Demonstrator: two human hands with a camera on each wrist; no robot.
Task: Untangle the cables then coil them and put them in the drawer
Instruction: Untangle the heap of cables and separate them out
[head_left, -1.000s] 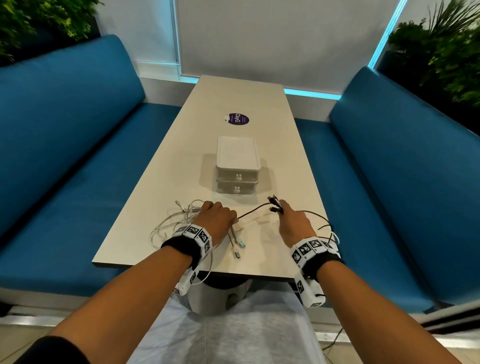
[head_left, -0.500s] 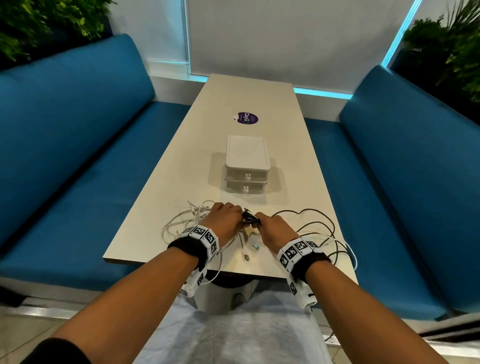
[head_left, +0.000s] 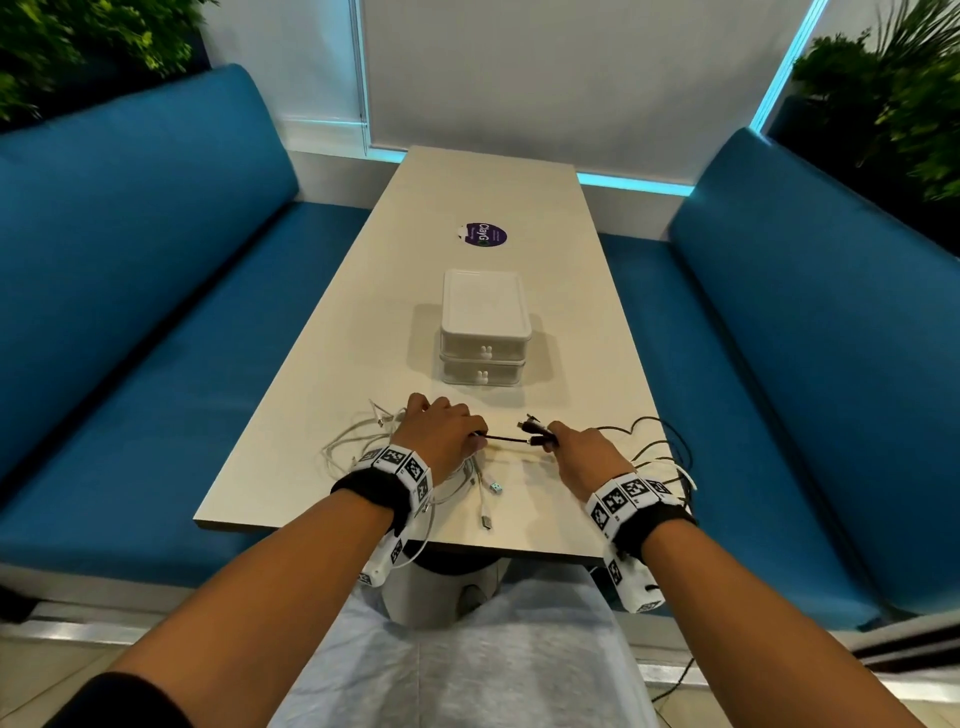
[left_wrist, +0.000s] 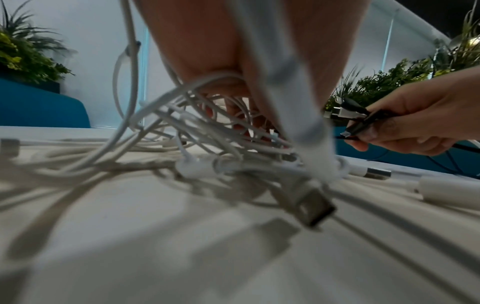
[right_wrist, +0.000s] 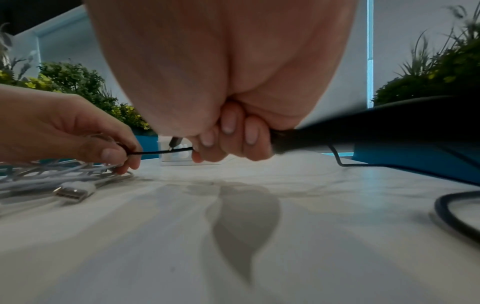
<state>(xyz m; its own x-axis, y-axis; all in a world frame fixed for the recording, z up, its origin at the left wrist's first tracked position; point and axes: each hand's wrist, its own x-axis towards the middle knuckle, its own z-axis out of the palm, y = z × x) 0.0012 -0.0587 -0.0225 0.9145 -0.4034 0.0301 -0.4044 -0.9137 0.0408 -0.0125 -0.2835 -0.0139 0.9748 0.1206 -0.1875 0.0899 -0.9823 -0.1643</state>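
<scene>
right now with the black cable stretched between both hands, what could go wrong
1. The black cable runs taut from the left hand to the right hand; if it is still caught in the white cables, pulling may tighten the knot.
2. White loops already hang over the table edge; a tug could drag more off.
3. The right hand pinches the connector ends, which may strain the plugs.

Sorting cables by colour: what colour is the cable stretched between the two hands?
Black cable; clearest in the head view.
</scene>
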